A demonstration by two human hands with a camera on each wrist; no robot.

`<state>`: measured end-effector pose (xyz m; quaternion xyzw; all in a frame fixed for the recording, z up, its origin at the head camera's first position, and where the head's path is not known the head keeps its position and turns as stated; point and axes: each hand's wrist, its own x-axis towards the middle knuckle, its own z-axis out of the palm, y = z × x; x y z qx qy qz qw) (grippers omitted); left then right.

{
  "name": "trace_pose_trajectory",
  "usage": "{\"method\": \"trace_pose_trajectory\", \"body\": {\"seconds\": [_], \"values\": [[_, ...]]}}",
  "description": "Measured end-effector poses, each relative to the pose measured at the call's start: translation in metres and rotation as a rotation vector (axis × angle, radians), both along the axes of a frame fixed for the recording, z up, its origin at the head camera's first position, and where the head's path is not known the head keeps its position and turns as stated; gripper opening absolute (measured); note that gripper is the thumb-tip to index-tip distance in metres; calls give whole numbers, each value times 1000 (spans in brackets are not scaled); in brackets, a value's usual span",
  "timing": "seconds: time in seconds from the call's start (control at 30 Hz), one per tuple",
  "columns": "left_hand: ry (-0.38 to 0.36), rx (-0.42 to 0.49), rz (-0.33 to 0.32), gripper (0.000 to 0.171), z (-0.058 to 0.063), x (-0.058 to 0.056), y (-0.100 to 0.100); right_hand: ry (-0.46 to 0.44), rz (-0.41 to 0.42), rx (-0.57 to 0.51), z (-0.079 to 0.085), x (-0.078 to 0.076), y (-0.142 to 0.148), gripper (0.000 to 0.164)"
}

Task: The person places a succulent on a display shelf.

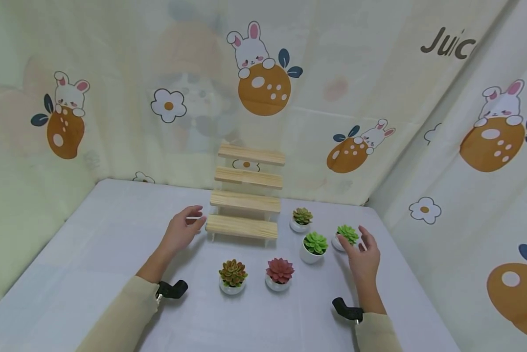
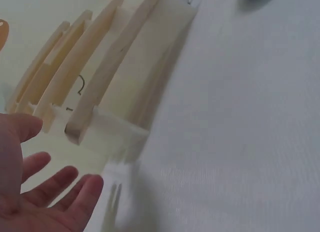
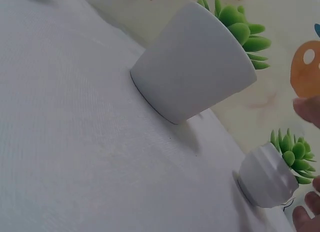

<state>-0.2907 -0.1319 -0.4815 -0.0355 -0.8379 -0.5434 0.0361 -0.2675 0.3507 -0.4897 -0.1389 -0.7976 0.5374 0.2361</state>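
Observation:
A small wooden tiered rack [image 1: 244, 199] stands at the back of the table, with several pale slats on clear supports. My left hand [image 1: 181, 233] is beside its lower left end, fingers loosely bent and apart from it; the left wrist view shows nothing in that hand [image 2: 55, 192]. On the right, my right hand [image 1: 363, 254] hovers by a green succulent in a white pot [image 1: 347, 234]. In the right wrist view its thumb and fingers are spread near that plant [image 3: 270, 174] without gripping it. Left of it stands a taller-potted bright green succulent [image 1: 314, 244].
An olive-green succulent [image 1: 302, 217] sits right of the rack. Toward the front are a brown-green succulent [image 1: 233, 276] and a red succulent [image 1: 280, 274], both in white pots. A white cloth [image 1: 100, 234] covers the table; printed curtains [image 1: 126, 137] hang behind and at the sides.

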Motion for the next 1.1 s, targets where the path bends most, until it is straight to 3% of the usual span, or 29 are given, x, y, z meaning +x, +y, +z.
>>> {"method": "trace_pose_trajectory", "body": {"seconds": [0.27,0.5,0.77,1.1], "values": [[-97,112,-31,51,-1,-6,7,-99,17,-97,-3,-6,-2,94],[-161,189,-59,52,-5,-9,11,-133,13,-107,-4,-8,-1,97],[-180,301,-87,52,-6,-10,12,-183,-19,-85,-8,-11,2,92],[-159,373,-114,54,-10,-11,8,-221,-28,-9,-13,-15,5,74]]}}
